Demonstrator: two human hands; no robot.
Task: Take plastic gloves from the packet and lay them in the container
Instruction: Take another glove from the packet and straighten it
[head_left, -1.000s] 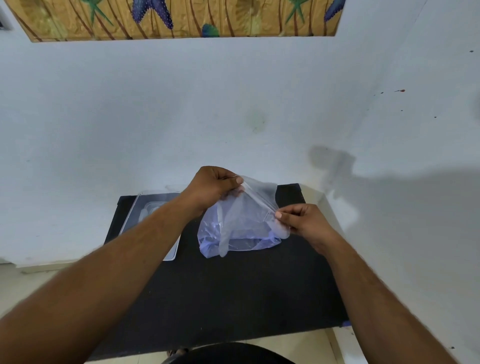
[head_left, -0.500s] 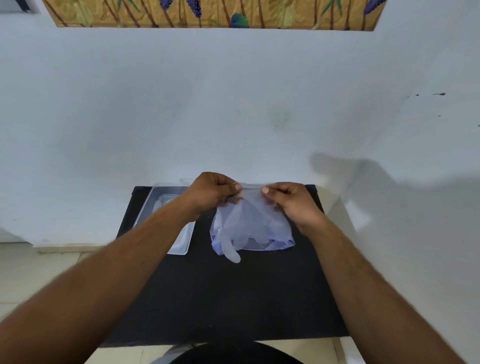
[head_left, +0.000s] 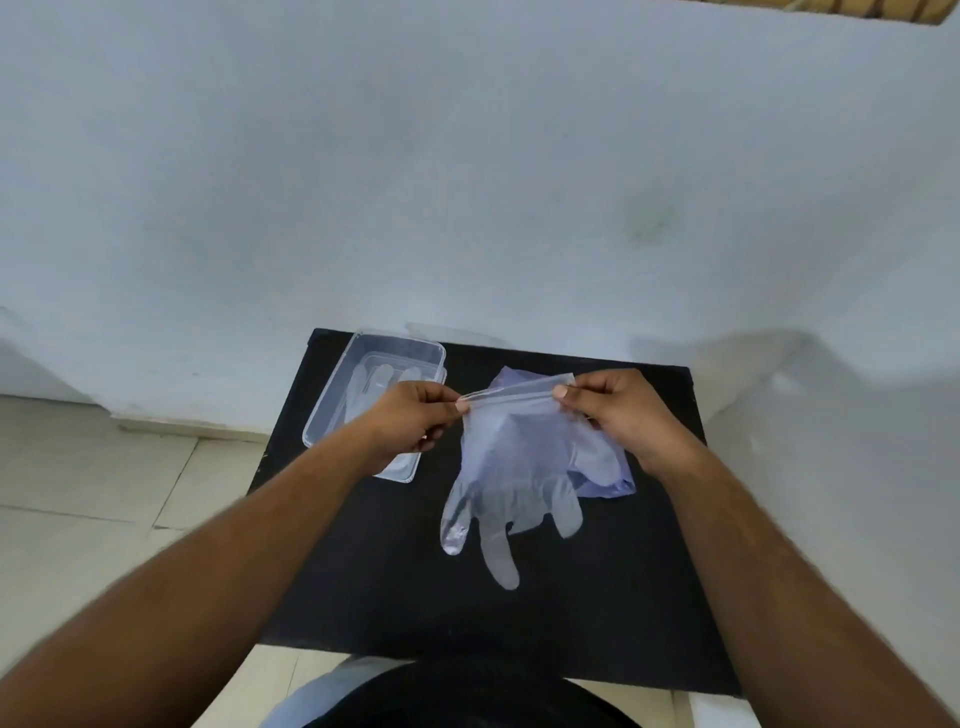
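Observation:
A clear plastic glove (head_left: 506, 483) hangs spread out over the black table (head_left: 395, 587), fingers pointing toward me. My left hand (head_left: 415, 423) pinches the left corner of its cuff and my right hand (head_left: 618, 415) pinches the right corner. Behind the glove lies the pale violet packet (head_left: 605, 480), partly hidden by it. A clear rectangular container (head_left: 332, 410) stands at the table's back left, just behind my left hand, with at least one glove (head_left: 371, 384) lying in it.
The table stands against a white wall (head_left: 467, 182), with another wall close on the right. Tiled floor (head_left: 104, 493) shows to the left of the table. A dark rounded shape (head_left: 467, 696) sits at the table's near edge.
The glove has come out of the packet and is now stretched flat between both hands, fingers hanging free. The view has tilted down and to the left.

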